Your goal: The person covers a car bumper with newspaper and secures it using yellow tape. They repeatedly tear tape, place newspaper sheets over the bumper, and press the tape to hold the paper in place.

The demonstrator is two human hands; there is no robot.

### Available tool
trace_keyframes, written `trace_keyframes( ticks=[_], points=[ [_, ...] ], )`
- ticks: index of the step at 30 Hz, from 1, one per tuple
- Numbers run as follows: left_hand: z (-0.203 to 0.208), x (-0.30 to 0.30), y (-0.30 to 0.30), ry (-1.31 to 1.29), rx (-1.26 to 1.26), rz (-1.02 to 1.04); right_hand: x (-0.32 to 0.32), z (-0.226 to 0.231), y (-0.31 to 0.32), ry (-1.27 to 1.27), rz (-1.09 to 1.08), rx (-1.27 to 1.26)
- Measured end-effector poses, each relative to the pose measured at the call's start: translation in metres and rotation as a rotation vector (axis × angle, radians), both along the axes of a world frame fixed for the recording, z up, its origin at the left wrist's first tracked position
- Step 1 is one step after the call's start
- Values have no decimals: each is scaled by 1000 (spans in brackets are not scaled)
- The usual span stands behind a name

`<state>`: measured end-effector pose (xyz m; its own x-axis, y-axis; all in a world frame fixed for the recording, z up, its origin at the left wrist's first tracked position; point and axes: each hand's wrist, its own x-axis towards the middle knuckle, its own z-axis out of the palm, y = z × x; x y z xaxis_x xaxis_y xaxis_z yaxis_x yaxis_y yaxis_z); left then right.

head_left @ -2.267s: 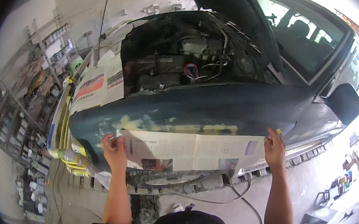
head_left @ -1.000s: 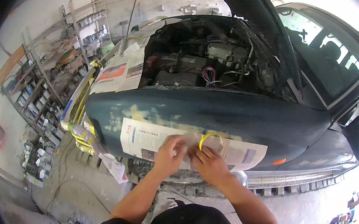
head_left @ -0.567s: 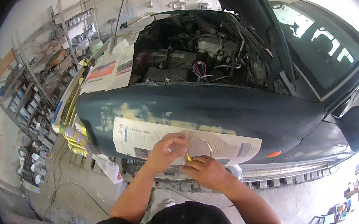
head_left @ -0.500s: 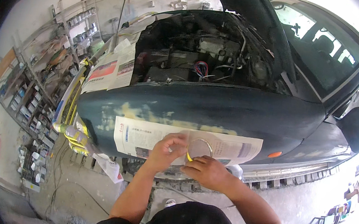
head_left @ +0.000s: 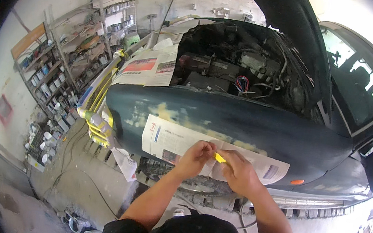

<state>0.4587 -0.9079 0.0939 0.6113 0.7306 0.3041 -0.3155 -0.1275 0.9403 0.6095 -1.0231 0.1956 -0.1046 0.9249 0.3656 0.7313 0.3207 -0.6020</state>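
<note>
A roll of yellow masking tape (head_left: 220, 158) shows as a short bright band between my hands; my fingers cover most of it. My right hand (head_left: 241, 173) is closed around the roll. Pinched at the tape's left end are the fingertips of my left hand (head_left: 195, 159). Behind both hands, a newspaper sheet (head_left: 170, 135) lies against the dark car fender (head_left: 238, 118), below pale yellowish patches on its paint. My hands hide the middle of the sheet.
The engine bay (head_left: 231, 66) lies open under the raised hood (head_left: 296, 36). More newspaper (head_left: 143, 68) covers the car's front, beside a yellow-taped bumper (head_left: 100, 126). Shelves of cans (head_left: 50, 79) stand at left. A hose (head_left: 89, 176) crosses the floor. An orange side marker (head_left: 297, 182) sits right of the sheet.
My view has shifted, so the car appears further right. The tape roll has turned from a visible ring to a narrow yellow band, and both hands have come together around it.
</note>
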Motion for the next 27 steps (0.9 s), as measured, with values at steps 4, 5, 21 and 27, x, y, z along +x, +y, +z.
trace_keyframes(
  ticks=[4, 5, 21, 27],
  points=[
    [-14, 5, 0, 25, 15, 135, 3, 13, 12, 34, 36, -126],
    [-14, 5, 0, 13, 37, 149, 3, 16, 14, 52, 40, -155],
    [1, 9, -10, 122, 366, 527, 18, 27, 27, -139, 51, -313],
    [-2, 10, -16, 81, 521, 613, 17, 28, 27, -39, 10, -398]
  ],
)
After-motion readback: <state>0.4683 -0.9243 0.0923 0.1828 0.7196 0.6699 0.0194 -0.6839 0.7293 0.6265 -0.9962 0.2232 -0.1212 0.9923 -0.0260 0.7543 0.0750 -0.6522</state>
